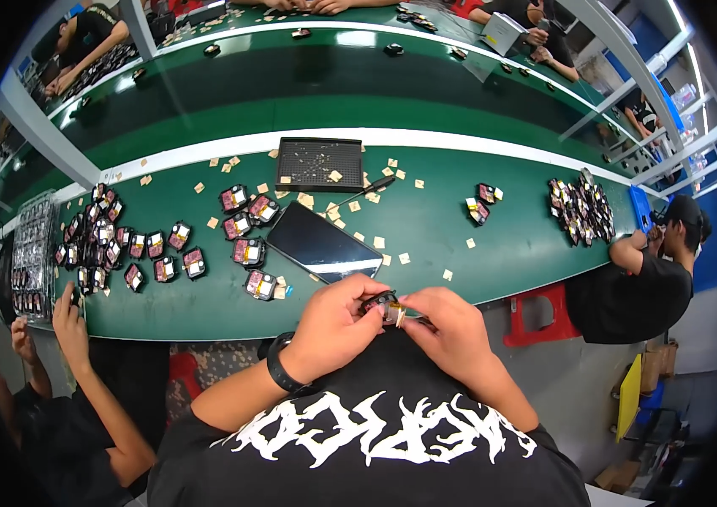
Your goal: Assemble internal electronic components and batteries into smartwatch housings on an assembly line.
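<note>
Part: small black part [382, 305], off the bench, just past its near edge
Left hand: my left hand [331, 325] pinches it from the left
Right hand: my right hand [451, 325] nips its pale tab, fingers closed
Axis: across me, hand to hand
Nearer: both touching

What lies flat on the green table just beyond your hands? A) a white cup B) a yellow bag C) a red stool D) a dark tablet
D: a dark tablet lies flat on the green table, just beyond the left hand and right hand.
</note>
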